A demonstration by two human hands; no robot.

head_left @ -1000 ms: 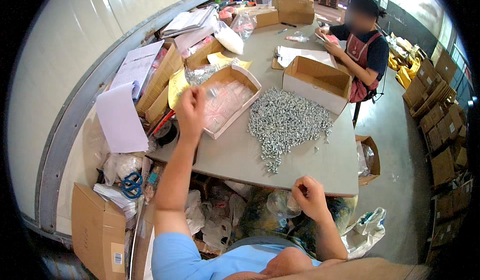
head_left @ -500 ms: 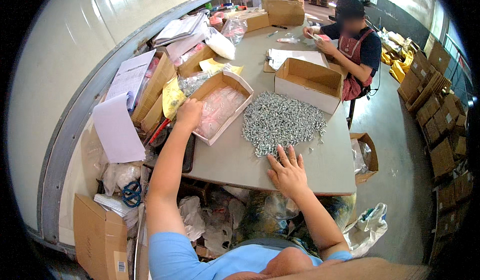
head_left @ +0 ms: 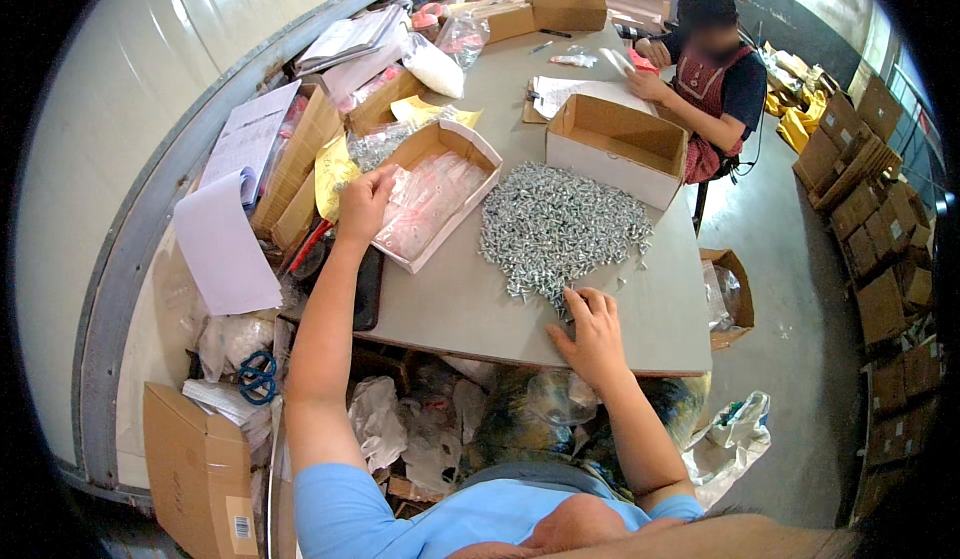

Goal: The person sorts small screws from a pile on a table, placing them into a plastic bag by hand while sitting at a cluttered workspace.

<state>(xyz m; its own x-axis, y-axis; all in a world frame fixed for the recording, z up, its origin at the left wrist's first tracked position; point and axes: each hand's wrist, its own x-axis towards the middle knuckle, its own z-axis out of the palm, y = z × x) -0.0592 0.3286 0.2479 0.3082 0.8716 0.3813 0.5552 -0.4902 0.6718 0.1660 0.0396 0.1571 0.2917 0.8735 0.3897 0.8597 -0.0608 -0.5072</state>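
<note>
My left hand [head_left: 366, 204] is at the near left edge of a shallow white cardboard box [head_left: 463, 213]. Its fingers are pressed together on the edge of a clear plastic bag. Several such plastic bags [head_left: 430, 199], pinkish where they overlap, lie inside that box. A heap of small silvery screws [head_left: 560, 224] is spread over the grey table [head_left: 460, 309] to the box's right. At the heap's near edge rests my right hand [head_left: 592, 339], fingers bent against the screws and thumb apart. It appears to hold nothing.
Behind the heap stands an open white carton [head_left: 615, 164]. Across the table sits a co-worker [head_left: 715, 89] with something white and red in hand. Papers [head_left: 250, 149], yellow slips [head_left: 335, 172] and filled boxes crowd the left side. Cartons [head_left: 890, 289] stack up along the right.
My left hand has shifted slightly away and left, its fingers now at a bag. My right hand has drawn its spread fingers in, bending them at the heap's near edge.
</note>
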